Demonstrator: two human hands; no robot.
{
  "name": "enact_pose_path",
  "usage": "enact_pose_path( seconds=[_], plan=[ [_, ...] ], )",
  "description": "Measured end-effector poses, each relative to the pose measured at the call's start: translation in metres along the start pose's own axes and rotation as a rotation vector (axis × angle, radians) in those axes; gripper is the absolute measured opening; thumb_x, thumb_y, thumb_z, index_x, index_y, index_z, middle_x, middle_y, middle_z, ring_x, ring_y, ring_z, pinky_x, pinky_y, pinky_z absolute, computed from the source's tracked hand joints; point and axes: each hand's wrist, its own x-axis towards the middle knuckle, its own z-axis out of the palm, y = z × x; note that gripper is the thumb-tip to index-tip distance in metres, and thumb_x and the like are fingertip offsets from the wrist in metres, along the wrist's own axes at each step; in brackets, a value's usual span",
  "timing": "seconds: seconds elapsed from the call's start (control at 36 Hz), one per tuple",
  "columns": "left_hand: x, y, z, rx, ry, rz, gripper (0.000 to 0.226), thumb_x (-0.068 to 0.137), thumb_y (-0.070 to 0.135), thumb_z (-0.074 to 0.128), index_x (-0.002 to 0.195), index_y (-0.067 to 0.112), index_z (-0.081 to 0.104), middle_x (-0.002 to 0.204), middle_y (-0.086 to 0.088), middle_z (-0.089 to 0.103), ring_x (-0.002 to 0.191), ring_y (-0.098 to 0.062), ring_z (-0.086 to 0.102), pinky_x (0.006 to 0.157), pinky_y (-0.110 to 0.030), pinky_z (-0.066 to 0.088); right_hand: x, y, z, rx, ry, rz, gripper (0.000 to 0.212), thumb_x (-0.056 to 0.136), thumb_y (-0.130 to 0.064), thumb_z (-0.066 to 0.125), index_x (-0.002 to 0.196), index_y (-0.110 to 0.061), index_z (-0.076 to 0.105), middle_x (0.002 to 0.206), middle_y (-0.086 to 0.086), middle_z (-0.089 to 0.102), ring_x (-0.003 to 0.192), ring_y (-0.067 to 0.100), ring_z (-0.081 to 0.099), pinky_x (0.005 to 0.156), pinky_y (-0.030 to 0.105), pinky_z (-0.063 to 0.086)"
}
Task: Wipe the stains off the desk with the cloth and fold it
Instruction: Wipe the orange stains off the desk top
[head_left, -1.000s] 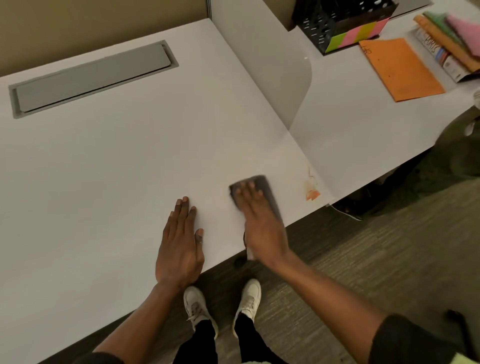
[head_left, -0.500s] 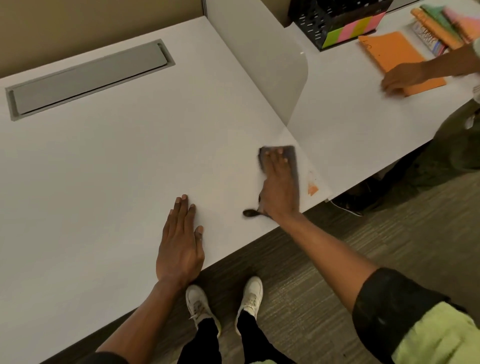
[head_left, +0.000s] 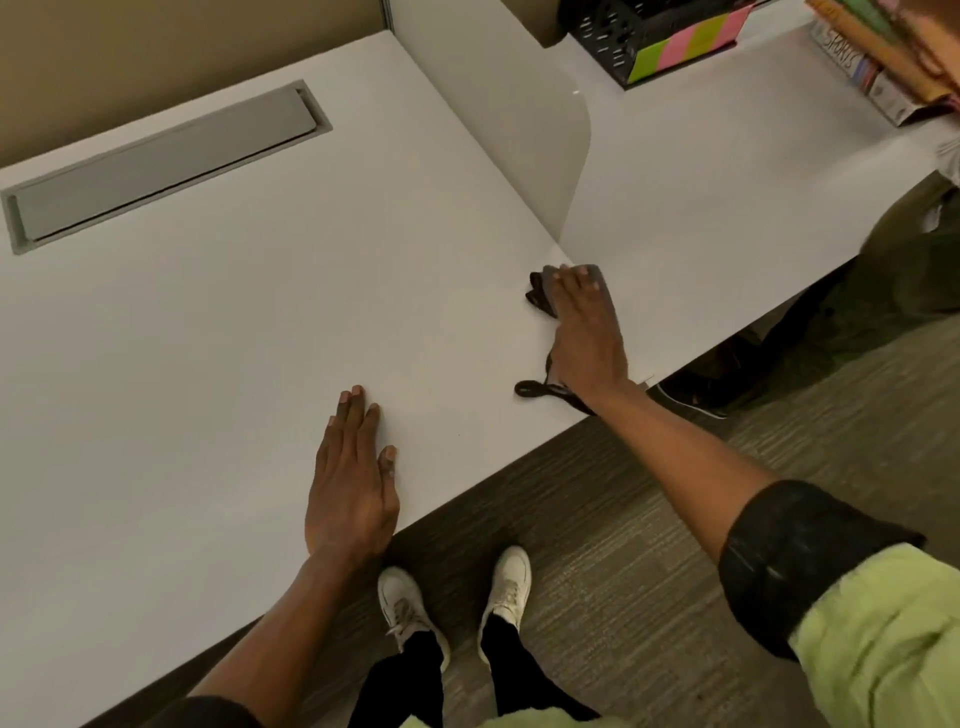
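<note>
My right hand (head_left: 584, 332) lies flat on a dark grey cloth (head_left: 543, 291), pressing it against the white desk (head_left: 260, 322) near the desk's front right corner. Only the cloth's far edge, its left side and a dark loop near my wrist show from under the hand. No orange stain is visible; the spot where it was lies under my hand and the cloth. My left hand (head_left: 353, 478) rests palm down on the desk near the front edge, fingers together, holding nothing.
A grey cable flap (head_left: 161, 166) is set into the desk at the back left. A white divider panel (head_left: 509, 119) separates a neighbouring desk with a black organiser (head_left: 654, 36) and books (head_left: 878, 57). Another person's legs (head_left: 914, 270) are at the right.
My right hand has slid the cloth right, over the orange stain near the corner. The neighbour's hand and the orange folder have left the view. My left hand has stayed put.
</note>
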Motion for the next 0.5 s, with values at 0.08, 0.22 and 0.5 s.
enact_pose_path(
  seconds=[0.08, 0.22, 0.5],
  plan=[
    [0.0, 0.0, 0.001, 0.0, 0.004, 0.0, 0.064, 0.113, 0.046, 0.018, 0.173, 0.024, 0.015, 0.182, 0.012, -0.008, 0.167, -0.003, -0.011, 0.137, -0.039, 0.008, -0.013, -0.033, 0.006, -0.013, -0.019, 0.002, 0.096, 0.077, -0.007, 0.067, 0.164, -0.003, 0.025, 0.168, 0.018, 0.036, 0.158, 0.035, 0.03, 0.133, 0.051, 0.015],
    [0.002, -0.003, 0.002, 0.014, 0.021, 0.014, 0.063, 0.114, 0.045, 0.021, 0.173, 0.022, 0.017, 0.183, 0.009, -0.004, 0.168, -0.005, -0.009, 0.137, -0.04, 0.009, -0.087, -0.107, 0.037, 0.205, -0.053, -0.254, 0.084, 0.087, 0.006, 0.048, 0.166, -0.008, 0.022, 0.174, 0.015, 0.023, 0.164, 0.028, 0.016, 0.133, 0.046, 0.021],
    [0.001, 0.0, 0.002, 0.012, 0.01, 0.001, 0.065, 0.113, 0.045, 0.023, 0.173, 0.02, 0.021, 0.183, 0.009, -0.002, 0.168, -0.005, -0.008, 0.136, -0.038, 0.007, -0.055, -0.028, 0.016, 0.117, -0.083, -0.26, 0.085, 0.087, 0.017, 0.057, 0.164, -0.004, 0.027, 0.173, 0.016, 0.024, 0.163, 0.033, 0.017, 0.135, 0.048, 0.013]
  ],
)
